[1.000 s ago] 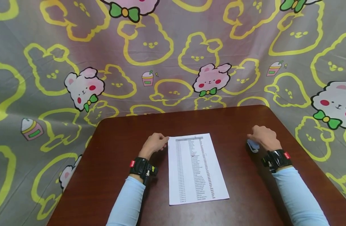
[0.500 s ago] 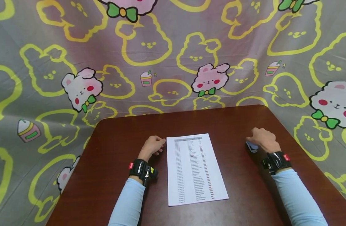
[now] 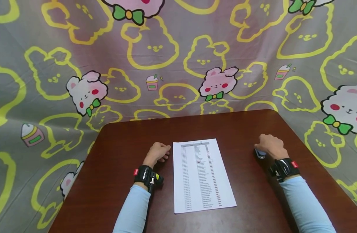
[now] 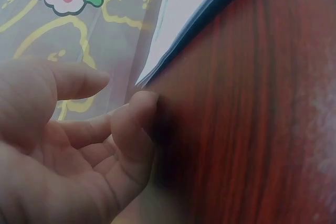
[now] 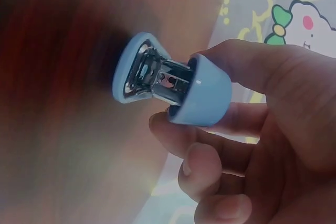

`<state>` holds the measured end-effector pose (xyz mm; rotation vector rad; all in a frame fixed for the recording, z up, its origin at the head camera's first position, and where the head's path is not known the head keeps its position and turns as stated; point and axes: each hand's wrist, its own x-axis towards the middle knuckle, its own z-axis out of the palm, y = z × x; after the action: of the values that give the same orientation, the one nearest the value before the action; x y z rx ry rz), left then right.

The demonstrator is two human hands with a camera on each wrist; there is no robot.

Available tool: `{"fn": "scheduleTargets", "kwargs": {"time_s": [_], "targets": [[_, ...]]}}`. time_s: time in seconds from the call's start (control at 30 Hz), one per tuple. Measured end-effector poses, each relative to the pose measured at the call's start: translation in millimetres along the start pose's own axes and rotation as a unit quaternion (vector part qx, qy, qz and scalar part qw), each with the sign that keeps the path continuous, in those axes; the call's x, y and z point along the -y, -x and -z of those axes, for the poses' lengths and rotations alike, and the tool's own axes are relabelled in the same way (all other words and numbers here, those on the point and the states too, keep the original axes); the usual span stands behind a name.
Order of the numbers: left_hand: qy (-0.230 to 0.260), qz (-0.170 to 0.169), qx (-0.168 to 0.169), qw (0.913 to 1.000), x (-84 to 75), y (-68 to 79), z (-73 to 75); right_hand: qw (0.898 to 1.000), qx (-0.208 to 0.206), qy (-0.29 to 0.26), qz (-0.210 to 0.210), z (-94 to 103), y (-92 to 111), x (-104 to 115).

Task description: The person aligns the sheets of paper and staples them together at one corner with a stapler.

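Note:
A printed paper stack [image 3: 203,176] lies flat mid-table, covered in rows of text with a grey header band. My left hand [image 3: 158,152] is just beside its upper left edge, holding nothing; in the left wrist view the loosely bent fingers [image 4: 131,135] and thumb are apart, close to the paper's corner [image 4: 152,64]. On the right, my right hand [image 3: 272,146] holds a small light-blue stapler [image 3: 260,154]. The right wrist view shows the stapler [image 5: 207,95] pinched between thumb and fingers, its metal inside facing the camera. In the head view the hand covers part of it.
Both hands are over a dark brown wooden table [image 3: 132,136]. A grey curtain [image 3: 172,38] with yellow outlines and cartoon bears hangs behind and along both sides. Each wrist wears a black strap with a camera [image 3: 143,174].
My left hand has come off the paper's upper left corner and moved slightly left and toward me. My right hand has shifted slightly toward me, still holding the stapler. The paper has stayed in place.

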<state>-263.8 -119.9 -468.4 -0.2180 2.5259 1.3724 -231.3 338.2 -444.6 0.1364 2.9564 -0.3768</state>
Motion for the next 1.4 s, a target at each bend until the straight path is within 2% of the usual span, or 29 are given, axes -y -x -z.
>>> {"fn": "scheduleTargets", "kwargs": {"time_s": [0.2, 0.43, 0.63, 0.9, 1.23, 1.4], "targets": [[0.011, 0.002, 0.001, 0.9999, 1.8, 0.0, -0.1, 1.0, -0.01, -0.002, 0.029, 0.1, -9, 23], [0.015, -0.002, 0.001, 0.9999, 1.6, 3.4, 0.7, 0.998, -0.021, 0.001, 0.054, -2.1, -29, 63], [0.034, -0.012, 0.011, 0.9993, 9.3, 10.8, 2.0, 0.998, -0.02, 0.001, 0.056, -11.7, -47, 98], [0.071, -0.013, 0.023, 0.9971, 18.5, 14.3, 11.7, 0.998, -0.03, 0.001, 0.063, -24.5, -64, 130], [0.098, 0.008, 0.015, 0.995, 4.7, -1.4, 0.6, 0.997, -0.052, -0.001, 0.053, -31.0, -68, 131], [0.1, 0.014, 0.0, 0.9949, 5.2, -4.3, 0.0, 0.992, -0.096, -0.029, 0.072, -28.0, -51, 130]]}}
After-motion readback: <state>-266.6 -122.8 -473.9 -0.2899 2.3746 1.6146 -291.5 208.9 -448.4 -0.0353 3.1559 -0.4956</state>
